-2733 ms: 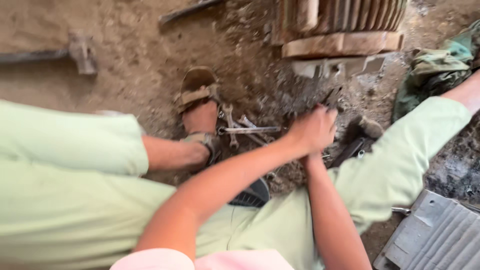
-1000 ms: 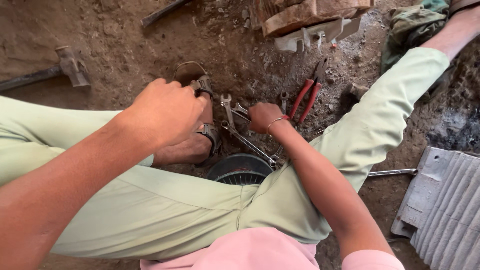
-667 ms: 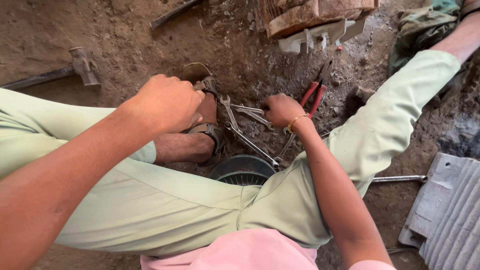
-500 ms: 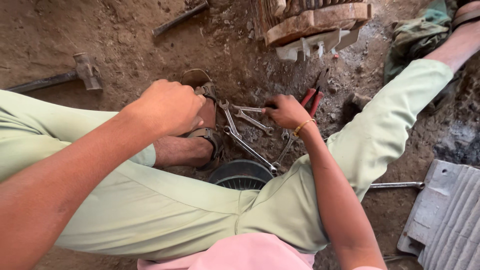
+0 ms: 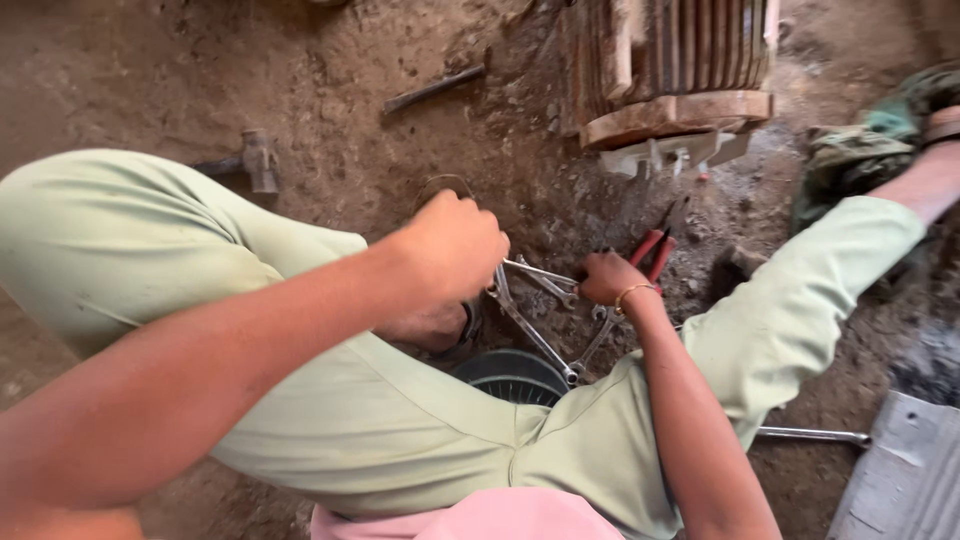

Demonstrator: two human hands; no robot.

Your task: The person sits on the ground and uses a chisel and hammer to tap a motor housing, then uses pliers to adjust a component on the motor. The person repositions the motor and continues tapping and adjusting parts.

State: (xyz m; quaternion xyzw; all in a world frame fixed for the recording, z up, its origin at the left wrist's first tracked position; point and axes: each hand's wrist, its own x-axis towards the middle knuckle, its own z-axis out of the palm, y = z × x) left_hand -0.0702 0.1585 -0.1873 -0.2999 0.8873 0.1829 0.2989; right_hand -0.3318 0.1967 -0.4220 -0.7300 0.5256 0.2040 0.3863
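Note:
I sit on dirt ground with my legs in pale green trousers spread. My left hand (image 5: 452, 248) is closed around the end of a steel wrench (image 5: 528, 327) lying among several wrenches between my legs. My right hand (image 5: 608, 279), with a thin bracelet on the wrist, is closed on another wrench (image 5: 545, 276) of that pile. Red-handled pliers (image 5: 652, 250) lie on the ground just beyond my right hand. A dark round ribbed part (image 5: 512, 373) sits under the wrenches near my lap.
A rusty finned motor housing (image 5: 670, 70) stands at the top. A hammer (image 5: 245, 163) lies at left, a dark metal bar (image 5: 432, 89) above it. A green cloth (image 5: 865, 145) is at right, a grey ribbed casing (image 5: 905, 475) at lower right, a steel rod (image 5: 815, 435) beside it.
My left hand has come down from above my sandalled foot onto the wrench pile. My right hand stayed on the wrenches. The view shifted down, showing more of the motor housing.

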